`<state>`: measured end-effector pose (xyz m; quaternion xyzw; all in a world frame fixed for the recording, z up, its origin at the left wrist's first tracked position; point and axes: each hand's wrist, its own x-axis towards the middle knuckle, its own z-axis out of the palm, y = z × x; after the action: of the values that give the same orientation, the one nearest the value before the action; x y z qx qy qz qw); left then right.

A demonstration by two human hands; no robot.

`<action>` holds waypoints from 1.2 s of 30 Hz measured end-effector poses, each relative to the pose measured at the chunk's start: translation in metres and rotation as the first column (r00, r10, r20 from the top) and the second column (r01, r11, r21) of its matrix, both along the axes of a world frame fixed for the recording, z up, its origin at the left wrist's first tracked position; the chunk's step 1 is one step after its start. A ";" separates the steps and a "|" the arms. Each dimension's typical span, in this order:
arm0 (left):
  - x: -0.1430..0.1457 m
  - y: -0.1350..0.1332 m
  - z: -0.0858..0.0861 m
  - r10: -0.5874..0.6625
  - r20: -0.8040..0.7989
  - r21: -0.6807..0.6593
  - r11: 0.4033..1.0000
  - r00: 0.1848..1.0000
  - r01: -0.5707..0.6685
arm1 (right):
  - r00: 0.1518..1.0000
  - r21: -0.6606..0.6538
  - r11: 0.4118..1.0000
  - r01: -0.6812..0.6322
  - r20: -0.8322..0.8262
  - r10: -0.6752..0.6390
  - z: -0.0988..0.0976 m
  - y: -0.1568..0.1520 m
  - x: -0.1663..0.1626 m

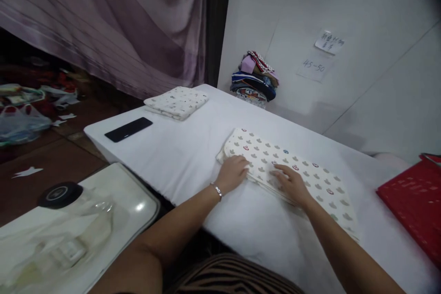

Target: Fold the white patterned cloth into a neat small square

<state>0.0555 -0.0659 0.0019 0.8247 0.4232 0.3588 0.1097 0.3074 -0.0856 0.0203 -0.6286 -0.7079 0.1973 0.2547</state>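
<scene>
A long folded cream cloth printed with grey shapes and a few red, blue and green ones lies on the white-covered table in front of me. At its near left edge, my left hand has its fingers curled together over the layers, gripping them; a silver bracelet circles that wrist. Farther right, my right hand rests on the cloth's near side with thumb and fingers apart. Part of the near edge is hidden under my right hand and forearm.
Another folded printed cloth and a black phone lie at the table's left end. A clothes stack stands by the wall. A red box-like object is at the right. A white surface at lower left holds clear plastic items.
</scene>
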 end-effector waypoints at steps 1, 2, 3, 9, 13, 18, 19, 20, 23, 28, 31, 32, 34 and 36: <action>-0.011 0.001 -0.002 0.120 0.121 -0.037 0.993 0.985 -0.116 | 0.996 0.021 0.997 -0.075 -0.036 0.076 0.004 0.004 -0.026; -0.022 0.002 -0.005 0.223 0.229 -0.099 0.974 0.947 -0.205 | 0.989 0.051 0.989 -0.139 -0.051 0.141 0.007 0.008 -0.051; -0.031 0.004 -0.009 0.300 0.307 -0.178 0.950 0.903 -0.255 | 0.980 0.068 0.979 -0.191 -0.044 0.194 0.009 0.013 -0.074; -0.053 0.009 -0.028 0.526 0.418 -0.584 0.780 0.741 -0.224 | 0.953 0.045 0.971 -0.234 0.210 0.220 0.006 0.042 -0.157; -0.050 0.011 -0.025 0.509 0.424 -0.610 0.772 0.749 -0.179 | 0.969 -0.009 0.983 -0.181 0.168 0.180 -0.008 0.057 -0.159; -0.043 0.016 -0.014 0.540 0.403 -0.782 0.623 0.739 -0.029 | 0.993 -0.056 0.993 -0.105 -0.053 0.102 -0.022 0.064 -0.146; -0.041 0.017 -0.011 0.556 0.406 -0.811 0.584 0.725 0.006 | 0.992 -0.055 0.993 -0.105 -0.076 0.101 -0.023 0.065 -0.145; -0.040 0.018 -0.008 0.572 0.414 -0.832 0.554 0.708 0.040 | 0.990 -0.056 0.993 -0.106 -0.098 0.100 -0.024 0.064 -0.145; -0.038 0.021 -0.001 0.579 0.460 -0.848 0.512 0.674 0.139 | 0.980 -0.079 0.991 -0.109 -0.173 0.094 -0.025 0.063 -0.146; -0.035 0.028 0.001 0.581 0.438 -0.853 0.510 0.687 0.112 | 0.961 -0.142 0.982 -0.120 -0.264 0.079 -0.022 0.063 -0.147; -0.035 0.034 -0.002 0.583 0.405 -0.854 0.516 0.704 0.064 | 0.956 -0.168 0.977 -0.130 -0.281 0.079 -0.020 0.064 -0.146; -0.034 0.035 -0.003 0.581 0.390 -0.855 0.516 0.714 0.047 | 0.955 -0.174 0.975 -0.137 -0.285 0.084 -0.019 0.064 -0.145; -0.034 0.038 -0.004 0.577 0.357 -0.854 0.520 0.735 0.007 | 0.950 -0.172 0.972 -0.160 -0.293 0.105 -0.017 0.065 -0.145; -0.034 0.039 -0.004 0.576 0.327 -0.854 0.520 0.749 -0.027 | 0.939 -0.150 0.971 -0.183 -0.318 0.128 -0.015 0.065 -0.146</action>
<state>0.0215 -0.0267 -0.0022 0.4378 0.6277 0.3708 0.5260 0.1614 -0.0202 0.0053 -0.5523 -0.6870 0.3744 0.2878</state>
